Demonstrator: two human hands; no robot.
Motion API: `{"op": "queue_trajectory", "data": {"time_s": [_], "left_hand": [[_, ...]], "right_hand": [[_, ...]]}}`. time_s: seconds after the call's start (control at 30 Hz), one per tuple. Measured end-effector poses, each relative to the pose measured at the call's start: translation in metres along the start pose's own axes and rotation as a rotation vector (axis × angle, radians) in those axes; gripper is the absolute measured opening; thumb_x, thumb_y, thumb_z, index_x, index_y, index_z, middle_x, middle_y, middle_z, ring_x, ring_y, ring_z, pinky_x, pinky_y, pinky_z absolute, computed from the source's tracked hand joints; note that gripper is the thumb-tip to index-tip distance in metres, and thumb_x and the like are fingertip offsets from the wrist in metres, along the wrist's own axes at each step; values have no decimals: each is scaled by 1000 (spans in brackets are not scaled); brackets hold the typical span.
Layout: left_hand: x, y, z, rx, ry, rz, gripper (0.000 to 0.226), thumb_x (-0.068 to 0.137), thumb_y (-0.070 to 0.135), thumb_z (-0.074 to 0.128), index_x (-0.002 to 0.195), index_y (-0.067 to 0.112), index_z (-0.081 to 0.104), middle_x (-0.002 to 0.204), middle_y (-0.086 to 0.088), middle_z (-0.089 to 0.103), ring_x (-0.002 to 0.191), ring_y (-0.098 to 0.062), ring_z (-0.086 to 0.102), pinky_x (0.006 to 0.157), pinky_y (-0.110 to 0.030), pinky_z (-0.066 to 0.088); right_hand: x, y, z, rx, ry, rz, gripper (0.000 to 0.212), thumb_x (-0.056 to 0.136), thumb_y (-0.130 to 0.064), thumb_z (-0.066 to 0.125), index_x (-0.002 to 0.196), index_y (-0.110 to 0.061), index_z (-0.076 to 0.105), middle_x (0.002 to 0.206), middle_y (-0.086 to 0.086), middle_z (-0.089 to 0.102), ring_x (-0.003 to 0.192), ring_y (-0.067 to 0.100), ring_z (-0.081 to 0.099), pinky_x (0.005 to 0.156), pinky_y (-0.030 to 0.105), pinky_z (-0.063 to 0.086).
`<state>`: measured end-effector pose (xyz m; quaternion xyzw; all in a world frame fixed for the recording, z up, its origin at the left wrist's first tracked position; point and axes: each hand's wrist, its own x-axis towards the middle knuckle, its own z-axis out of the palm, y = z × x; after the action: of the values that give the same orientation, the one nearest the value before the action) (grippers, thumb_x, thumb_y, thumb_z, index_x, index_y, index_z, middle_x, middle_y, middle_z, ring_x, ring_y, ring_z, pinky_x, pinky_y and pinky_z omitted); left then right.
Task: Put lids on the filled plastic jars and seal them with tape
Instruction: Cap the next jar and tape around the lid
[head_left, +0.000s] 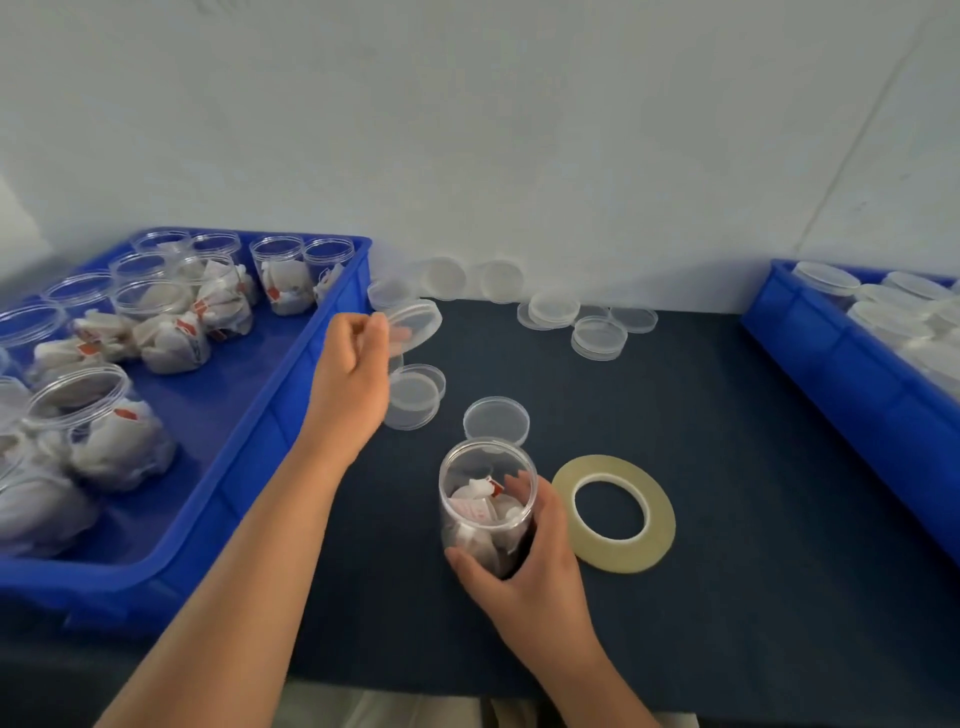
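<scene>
A dark blue tablecloth (753, 545) lies under the open jar (485, 499), the centre of the work here. Left of that jar sits the left crate (244, 467), blue plastic, packed with filled jars (171, 338) that hold white sachets and have no lids on. Well to the right of the jar, the right crate (841, 364) holds clear lidded containers, too blurred to say more.

The left hand (353, 374) is beyond the jar and to its left. Its fingers are curled and pinch the rim of the held lid (418, 319), which is tilted and appears to be off the cloth. The right hand (530, 566) is wrapped around the jar, thumb on the near side and fingers on the far side, and holds it upright on the cloth. The jar is clear, holds sachets with red tags, and its mouth is uncovered.

The tape roll (613, 512) lies flat just right of the jar, close to the right hand. Loose lids (496, 421) lie just behind the jar, with more farther back.

The step in hand looks like fetching a lid, so capping has not begun and taping is still ahead. The next move calls for bringing the lid over the jar's mouth, levelling it and seating it squarely while the right hand steadies the jar. After that, a hand must be free to take the tape.
</scene>
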<state>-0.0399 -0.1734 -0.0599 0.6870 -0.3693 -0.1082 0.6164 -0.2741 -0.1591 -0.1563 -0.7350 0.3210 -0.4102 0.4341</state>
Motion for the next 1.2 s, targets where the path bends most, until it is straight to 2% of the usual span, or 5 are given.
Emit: {"op": "queue_trajectory", "data": {"time_s": [0.23, 0.47, 0.63, 0.87, 1.2], "left_hand": [[-48, 23, -31, -130, -113, -103, 32, 111, 50, 40, 97, 40, 66, 62, 7, 51, 46, -14, 56, 44, -25, 42], [-73, 41, -7, 544, -373, 131, 43, 107, 57, 33, 104, 40, 72, 90, 17, 71, 77, -2, 66, 68, -33, 55], [-79, 52, 7, 900, -330, 294, 53, 108, 60, 30, 77, 27, 58, 70, 7, 61, 62, -10, 59, 52, -33, 44], [-97, 65, 19, 968, -810, 318, 85, 85, 91, 32, 158, 47, 25, 161, 14, 35, 144, -14, 40, 103, -40, 45], [-126, 58, 26, 1213, -692, 519, 76, 84, 84, 46, 136, 29, 37, 135, -3, 44, 119, -27, 48, 94, -47, 51]], "right_hand": [[-2, -3, 1, -9, -7, 14, 83, 73, -43, 91, 133, -62, 36, 136, -28, 57, 126, 0, 59, 95, 10, 47], [-2, -6, 0, -7, -48, -7, 91, 77, -39, 92, 151, -43, 37, 142, -24, 55, 135, 5, 54, 104, 16, 48], [-2, -6, 0, -27, -45, 16, 86, 77, -46, 91, 144, -51, 37, 136, -26, 57, 129, 3, 57, 98, 15, 51], [-1, -2, 2, -47, -46, -15, 78, 80, -42, 89, 144, -34, 46, 130, -21, 61, 122, 7, 62, 98, 24, 56], [5, -3, 8, -363, -99, -143, 32, 88, -51, 59, 110, -51, 35, 114, -40, 43, 108, -6, 51, 89, 10, 44]]}}
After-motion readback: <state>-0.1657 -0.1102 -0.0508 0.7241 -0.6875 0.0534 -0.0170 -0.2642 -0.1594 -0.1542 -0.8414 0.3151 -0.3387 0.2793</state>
